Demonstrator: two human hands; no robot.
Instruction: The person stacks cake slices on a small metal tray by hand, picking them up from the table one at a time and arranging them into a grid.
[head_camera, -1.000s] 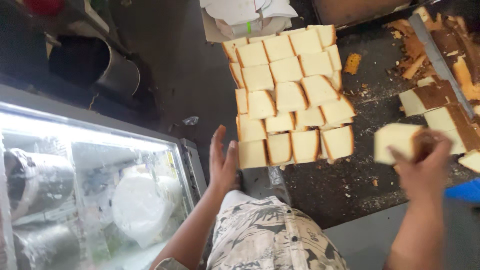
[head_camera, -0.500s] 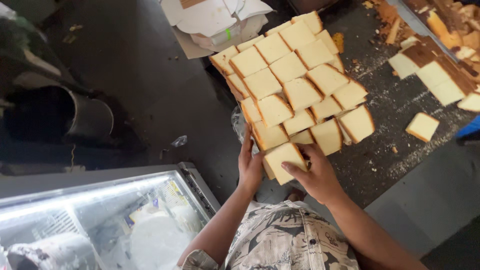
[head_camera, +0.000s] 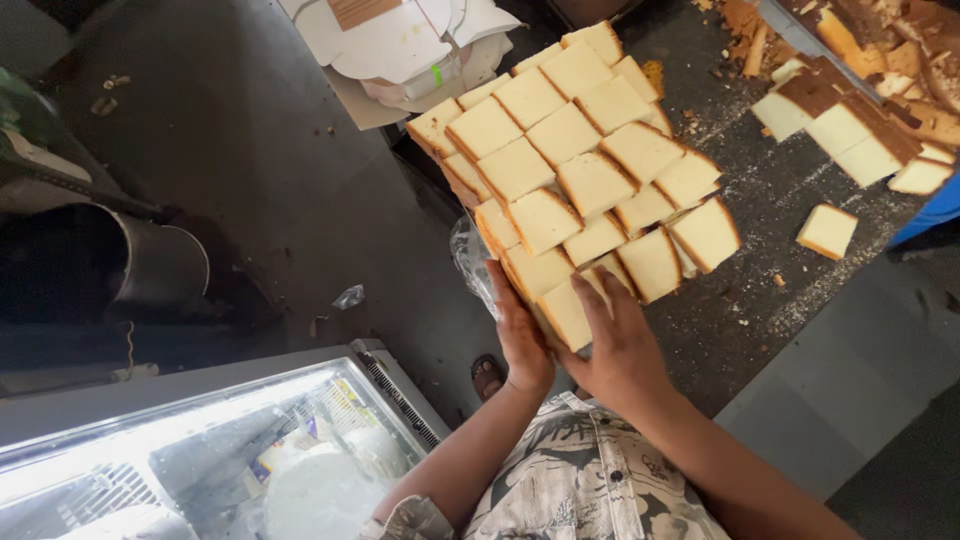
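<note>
Several pale yellow square cake slices (head_camera: 575, 170) with brown crusts lie overlapping in rows on a dark counter (head_camera: 760, 260). My right hand (head_camera: 620, 345) lies flat, fingers spread, on the nearest slice (head_camera: 565, 310) at the front of the stack. My left hand (head_camera: 520, 335) presses against the left edge of the same front slices. Neither hand lifts anything.
More cake pieces and brown crust trimmings (head_camera: 850, 110) lie at the counter's far right, one loose slice (head_camera: 828, 230) apart. White paper boxes (head_camera: 400, 45) sit at the top. A lit glass-top freezer (head_camera: 230, 460) is lower left, a metal pot (head_camera: 150, 270) at left, dark floor between.
A second ago my right hand held a slice off to the right. It brought it to the front of the stack; now both hands press it in place.
</note>
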